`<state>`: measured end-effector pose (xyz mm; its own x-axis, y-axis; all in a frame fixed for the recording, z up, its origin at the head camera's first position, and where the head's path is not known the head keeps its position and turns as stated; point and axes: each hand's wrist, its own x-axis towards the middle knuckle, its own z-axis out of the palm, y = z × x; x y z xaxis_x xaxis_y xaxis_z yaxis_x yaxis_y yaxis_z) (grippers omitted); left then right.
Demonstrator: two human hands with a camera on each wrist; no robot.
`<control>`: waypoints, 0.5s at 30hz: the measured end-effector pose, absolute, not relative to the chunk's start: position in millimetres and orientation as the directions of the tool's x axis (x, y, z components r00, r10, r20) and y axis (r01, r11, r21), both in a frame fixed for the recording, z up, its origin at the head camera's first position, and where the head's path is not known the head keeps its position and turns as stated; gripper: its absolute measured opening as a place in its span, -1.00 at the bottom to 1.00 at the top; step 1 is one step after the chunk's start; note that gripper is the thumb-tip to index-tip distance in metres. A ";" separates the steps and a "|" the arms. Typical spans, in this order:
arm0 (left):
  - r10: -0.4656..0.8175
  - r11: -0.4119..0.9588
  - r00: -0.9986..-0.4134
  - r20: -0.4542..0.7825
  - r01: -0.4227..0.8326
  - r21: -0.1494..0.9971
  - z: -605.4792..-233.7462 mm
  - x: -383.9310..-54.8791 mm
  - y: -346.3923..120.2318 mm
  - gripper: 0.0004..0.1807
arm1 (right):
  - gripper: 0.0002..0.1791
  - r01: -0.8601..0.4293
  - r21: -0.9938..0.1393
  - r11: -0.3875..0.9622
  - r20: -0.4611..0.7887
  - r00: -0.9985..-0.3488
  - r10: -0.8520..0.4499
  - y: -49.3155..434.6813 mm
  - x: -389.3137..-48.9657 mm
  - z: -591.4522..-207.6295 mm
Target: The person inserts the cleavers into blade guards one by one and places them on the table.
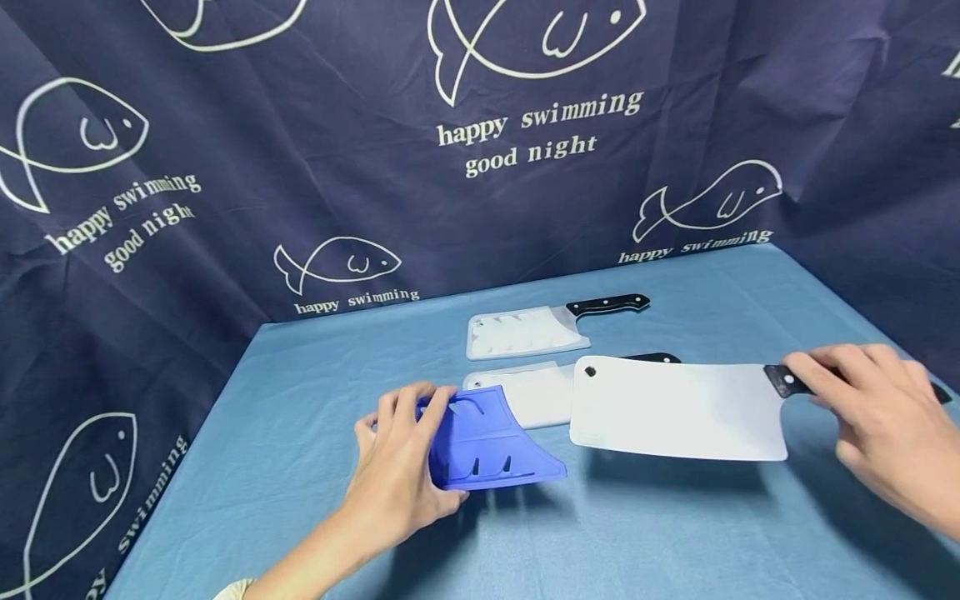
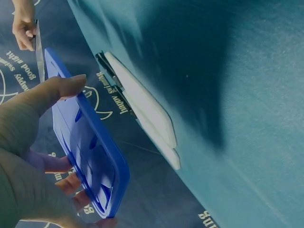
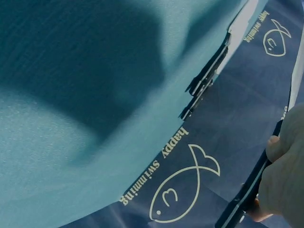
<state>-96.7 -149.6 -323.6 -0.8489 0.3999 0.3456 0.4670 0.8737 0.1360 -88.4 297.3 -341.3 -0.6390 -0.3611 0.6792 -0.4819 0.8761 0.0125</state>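
Observation:
My left hand (image 1: 401, 462) grips a blue plastic blade guard (image 1: 491, 446) by its left end, thumb on the lower edge and fingers on the upper; it is raised over the table. The left wrist view shows the same guard (image 2: 90, 142) tilted, its slotted face visible. My right hand (image 1: 885, 417) holds a cleaver (image 1: 678, 408) by its black handle (image 3: 247, 190), fingers wrapped round it. The bare, broad blade points left toward the guard, apart from it, and casts a shadow below.
Two more cleavers lie on the blue tablecloth (image 1: 315, 433) in whitish guards: a far cleaver (image 1: 525, 332) and a nearer cleaver (image 1: 536, 400), partly hidden behind the blue guard and the raised blade. A dark blue curtain (image 1: 360, 167) with fish prints hangs behind the table.

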 end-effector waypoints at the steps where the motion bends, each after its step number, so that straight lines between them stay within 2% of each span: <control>1: 0.402 0.873 -0.847 0.348 0.469 0.132 -322.5 -96.5 -149.2 0.20 | -0.54 -0.483 0.013 0.876 0.693 -0.627 -0.356 296.5 -88.5 -339.9; 6: 0.408 0.873 -0.841 0.356 0.473 0.117 -319.4 -95.6 -147.7 0.20 | -0.57 -0.480 0.019 0.877 0.715 -0.607 -0.347 292.9 -87.8 -334.2; 15: 0.408 0.873 -0.835 0.370 0.475 0.111 -318.7 -93.7 -146.2 0.19 | -0.43 -0.519 0.016 0.855 0.720 -0.587 -0.370 290.5 -84.7 -336.2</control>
